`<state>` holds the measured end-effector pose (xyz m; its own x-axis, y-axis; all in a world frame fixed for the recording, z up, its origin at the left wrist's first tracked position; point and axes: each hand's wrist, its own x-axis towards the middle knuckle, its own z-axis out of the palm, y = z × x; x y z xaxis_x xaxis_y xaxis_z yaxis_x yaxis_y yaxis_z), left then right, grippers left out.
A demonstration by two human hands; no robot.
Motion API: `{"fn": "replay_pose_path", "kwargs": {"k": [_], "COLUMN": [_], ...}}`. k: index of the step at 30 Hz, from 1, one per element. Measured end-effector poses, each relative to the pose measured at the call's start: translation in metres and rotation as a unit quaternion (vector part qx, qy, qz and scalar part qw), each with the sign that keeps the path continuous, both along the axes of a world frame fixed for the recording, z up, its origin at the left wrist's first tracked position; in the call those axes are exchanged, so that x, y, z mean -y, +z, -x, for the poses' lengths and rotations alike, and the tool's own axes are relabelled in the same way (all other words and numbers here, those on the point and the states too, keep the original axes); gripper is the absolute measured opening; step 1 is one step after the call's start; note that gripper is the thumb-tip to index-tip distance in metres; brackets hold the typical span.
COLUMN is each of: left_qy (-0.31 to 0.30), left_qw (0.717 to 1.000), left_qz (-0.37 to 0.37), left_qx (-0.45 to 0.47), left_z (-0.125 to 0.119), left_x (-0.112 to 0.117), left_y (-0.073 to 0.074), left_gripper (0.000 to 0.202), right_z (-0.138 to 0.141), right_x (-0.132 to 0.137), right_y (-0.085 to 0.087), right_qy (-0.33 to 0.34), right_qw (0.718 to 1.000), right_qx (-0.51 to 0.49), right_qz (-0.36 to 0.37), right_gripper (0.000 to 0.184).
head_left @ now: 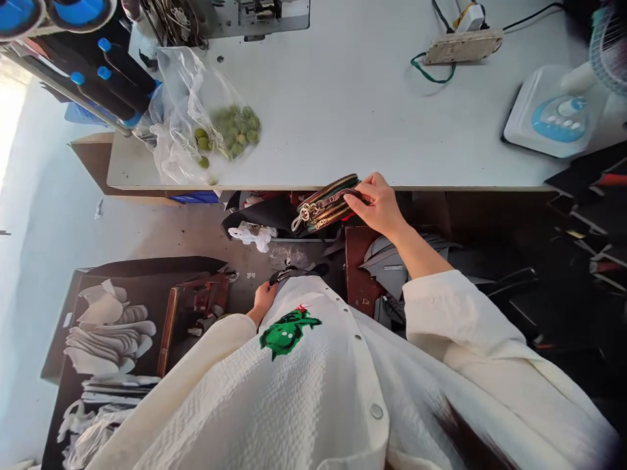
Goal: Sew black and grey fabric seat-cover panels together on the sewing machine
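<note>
My right hand point(375, 202) is closed on a small dark zipped pouch point(326, 201) with gold zips and a metal clasp, held just below the front edge of the white table point(343, 117). My left hand point(263, 299) is low beside my white jacket, fingers curled on a dark strap or piece point(289, 274) that I cannot name; most of the hand is hidden by the jacket.
On the table lie a clear plastic bag of green fruits point(215, 130), a power strip with cables point(463, 46) and a fan base point(556, 117). A sewing machine point(230, 16) stands at the back. Boxes of white cut pieces point(110, 326) sit on the floor at left.
</note>
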<state>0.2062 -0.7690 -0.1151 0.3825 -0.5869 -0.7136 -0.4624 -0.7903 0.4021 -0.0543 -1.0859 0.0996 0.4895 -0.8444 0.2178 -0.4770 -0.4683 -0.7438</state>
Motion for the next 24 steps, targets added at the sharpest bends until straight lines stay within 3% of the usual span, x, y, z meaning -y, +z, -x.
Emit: {"fn": "replay_pose_path", "kwargs": {"k": [3,5,9,13,15,17,20,24], "left_qy": [0.005,0.002,-0.013,-0.031,-0.043,-0.057,-0.079,-0.116], "left_qw": [1.0,1.0,1.0,0.999,0.998,0.997,0.995,0.991], "left_qz": [0.001,0.005,0.019,0.035,0.041,0.045,0.051,0.064], "left_qx": [-0.005,-0.004,0.004,0.024,0.03,0.036,0.042,0.03], "left_z": [0.0,0.0,-0.004,-0.014,-0.02,-0.025,-0.028,-0.021], "left_x": [0.009,0.016,0.026,0.035,0.04,0.045,0.054,0.074], "left_y": [-0.004,-0.005,0.001,0.012,0.019,0.025,0.036,0.054], "left_gripper": [0.034,0.033,0.03,0.028,0.031,0.034,0.036,0.034], "right_z": [-0.01,-0.016,-0.022,-0.029,-0.032,-0.031,-0.012,0.038], "right_x": [0.004,0.001,-0.011,-0.004,0.003,0.004,-0.023,-0.103], "right_y": [0.011,-0.001,-0.062,-0.124,-0.145,-0.159,-0.17,-0.179], "right_qy": [0.017,0.026,0.042,-0.055,-0.087,-0.068,-0.014,-0.013], "right_qw": [0.998,0.998,0.999,0.988,0.975,0.963,0.95,0.92], "right_qx": [0.03,0.034,-0.013,-0.078,-0.103,-0.121,-0.127,-0.15], "right_qz": [0.045,0.053,-0.014,-0.12,-0.178,-0.231,-0.284,-0.361], "right_gripper": [0.034,0.033,0.024,0.022,0.032,0.039,0.033,0.03]}}
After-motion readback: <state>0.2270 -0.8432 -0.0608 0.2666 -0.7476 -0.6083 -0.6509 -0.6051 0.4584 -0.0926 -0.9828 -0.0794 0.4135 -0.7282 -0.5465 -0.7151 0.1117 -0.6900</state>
